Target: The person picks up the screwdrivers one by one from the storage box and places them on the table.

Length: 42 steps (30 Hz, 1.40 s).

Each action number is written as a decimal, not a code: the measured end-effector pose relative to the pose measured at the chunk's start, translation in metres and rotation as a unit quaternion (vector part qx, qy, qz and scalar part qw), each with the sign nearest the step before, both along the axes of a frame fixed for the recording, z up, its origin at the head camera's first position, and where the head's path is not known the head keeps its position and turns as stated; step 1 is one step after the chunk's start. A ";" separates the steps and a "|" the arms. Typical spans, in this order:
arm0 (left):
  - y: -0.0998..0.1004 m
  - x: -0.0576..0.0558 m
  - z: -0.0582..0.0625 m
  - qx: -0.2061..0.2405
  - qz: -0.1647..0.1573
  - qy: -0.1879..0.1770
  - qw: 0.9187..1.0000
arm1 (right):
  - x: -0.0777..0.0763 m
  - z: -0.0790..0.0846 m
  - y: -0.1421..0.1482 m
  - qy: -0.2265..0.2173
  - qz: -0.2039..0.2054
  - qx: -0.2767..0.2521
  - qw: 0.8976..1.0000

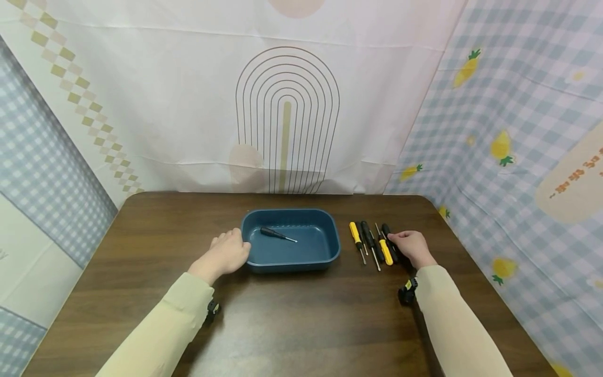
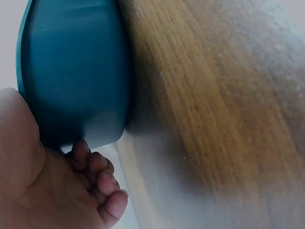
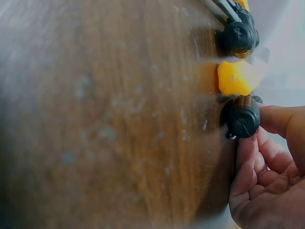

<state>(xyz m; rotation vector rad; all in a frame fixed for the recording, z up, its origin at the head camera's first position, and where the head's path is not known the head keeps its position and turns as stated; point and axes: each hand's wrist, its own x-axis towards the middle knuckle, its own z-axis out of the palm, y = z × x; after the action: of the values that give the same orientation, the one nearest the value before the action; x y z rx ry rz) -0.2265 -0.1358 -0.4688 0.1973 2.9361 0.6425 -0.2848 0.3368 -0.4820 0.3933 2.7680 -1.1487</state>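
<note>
A blue rectangular tray (image 1: pixel 292 267) stands mid-table, holding a black-handled screwdriver (image 1: pixel 270 232). At its left end my left hand (image 1: pixel 228 253) grips the rim, fingers curled by the outer wall in the left wrist view. A row of screwdrivers lies right of the tray: a yellow-handled one (image 1: pixel 355 233), black-handled ones and another with a yellow handle (image 1: pixel 386 253). At the row's right end my right hand (image 1: pixel 411 245) pinches a black screwdriver (image 1: pixel 386 229). In the right wrist view, thumb and fingers are around a black handle (image 3: pixel 244 118), beside a yellow handle end (image 3: pixel 237 78).
The brown wooden table (image 1: pixel 301 319) ends at a white printed cloth (image 1: pixel 188 104) behind it. A blue checked cloth (image 1: pixel 532 131) hangs along the right side. Each wrist carries a small black camera.
</note>
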 end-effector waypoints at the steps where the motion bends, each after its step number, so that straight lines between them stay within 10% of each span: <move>1: 0.000 0.000 0.000 0.000 0.000 0.000 1.000 | 0.000 0.000 0.000 0.000 0.000 0.000 1.000; 22: 0.000 -0.001 -0.001 0.005 -0.001 0.000 1.000 | 0.003 0.008 -0.004 0.060 0.005 -0.018 0.998; 42: 0.001 0.001 0.000 0.000 -0.004 -0.008 1.000 | 0.004 0.055 -0.080 0.109 0.092 -0.031 0.989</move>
<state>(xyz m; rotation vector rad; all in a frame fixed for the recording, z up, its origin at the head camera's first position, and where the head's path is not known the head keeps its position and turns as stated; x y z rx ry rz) -0.2252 -0.1351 -0.4684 0.2037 2.9178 0.6406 -0.2809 0.2568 -0.4274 0.0044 2.8645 -1.2974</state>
